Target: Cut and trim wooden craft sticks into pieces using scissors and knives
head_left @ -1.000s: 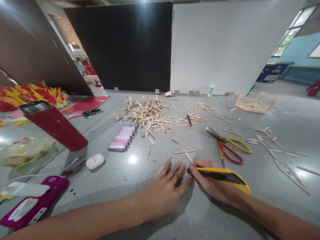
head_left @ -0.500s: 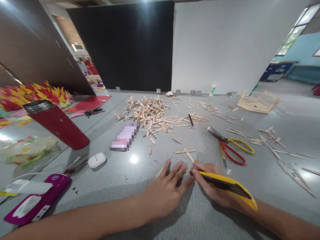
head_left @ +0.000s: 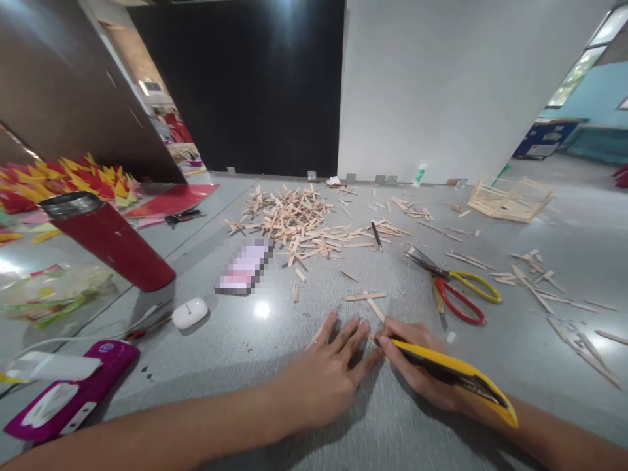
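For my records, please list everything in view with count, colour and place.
Sticks: many, pale, mostly centre
Cutter: 1, yellow/black, right
Scissors: 1, red/yellow, right
Slim tool: 1, black, by sticks
Phone: 1, blurred pink, centre left
Mouse or case: 1, white, left
Bottle: 1, red, left
Power strip: 1, purple, left
Adapter: 1, white, at strip
Bag: 1, clear, left edge
Folded paper: many, red/yellow, left
Sheet: 1, red, behind bottle
Frame: 1, pale wood, far right
Tube: 1, white/green, back
Boards: 3, brown, black, white, back
Table: 1, grey, underneath
Left hand: 1, centre
Right hand: 1, on cutter
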Available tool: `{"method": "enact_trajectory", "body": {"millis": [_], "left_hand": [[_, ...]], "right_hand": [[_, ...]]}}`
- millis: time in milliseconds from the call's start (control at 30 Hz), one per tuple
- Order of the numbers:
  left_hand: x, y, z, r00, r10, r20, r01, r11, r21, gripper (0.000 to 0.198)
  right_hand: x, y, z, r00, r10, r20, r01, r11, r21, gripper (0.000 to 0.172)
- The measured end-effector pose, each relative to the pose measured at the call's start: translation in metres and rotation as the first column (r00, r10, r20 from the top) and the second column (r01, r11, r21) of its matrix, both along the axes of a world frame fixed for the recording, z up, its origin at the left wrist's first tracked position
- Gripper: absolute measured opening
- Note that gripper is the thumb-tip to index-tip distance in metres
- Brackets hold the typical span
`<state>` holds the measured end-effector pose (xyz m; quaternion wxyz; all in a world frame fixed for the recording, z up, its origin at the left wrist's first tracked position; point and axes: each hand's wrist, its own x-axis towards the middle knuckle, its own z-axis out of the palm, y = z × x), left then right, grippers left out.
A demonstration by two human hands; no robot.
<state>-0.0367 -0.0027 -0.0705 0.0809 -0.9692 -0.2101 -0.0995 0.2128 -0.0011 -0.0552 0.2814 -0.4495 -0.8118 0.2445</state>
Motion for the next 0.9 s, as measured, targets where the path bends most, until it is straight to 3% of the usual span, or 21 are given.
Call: {"method": "enact_trajectory", "body": {"millis": [267, 567, 733, 900], "left_hand": [[-0.003, -0.004, -0.001, 1.0, -0.025, 0.005, 0.025, 0.999, -0.022, 0.073], [-0.002, -0.005, -0.003, 0.999, 0.046, -0.025, -0.047, 0.996, -0.077, 0.073], [-0.001, -0.005, -0.005, 0.998, 0.059, -0.038, -0.063, 0.991, -0.116, 0.082], [-0.002, -0.001, -0.002, 0.998, 0.045, -0.032, -0.05, 0.982, -0.18, 0.074]], "right_hand": [[0.001, 0.004, 0.005, 0.995, 0.005, -0.1, -0.012, 0.997, -0.078, 0.035], [0.002, 0.002, 0.013, 0.988, -0.118, -0.095, 0.107, 0.988, -0.112, 0.04], [0.002, 0.002, 0.014, 0.988, -0.131, -0.083, 0.122, 0.988, -0.099, 0.04], [0.0, 0.004, 0.011, 0.988, -0.121, -0.094, 0.11, 0.987, -0.116, 0.036]]}}
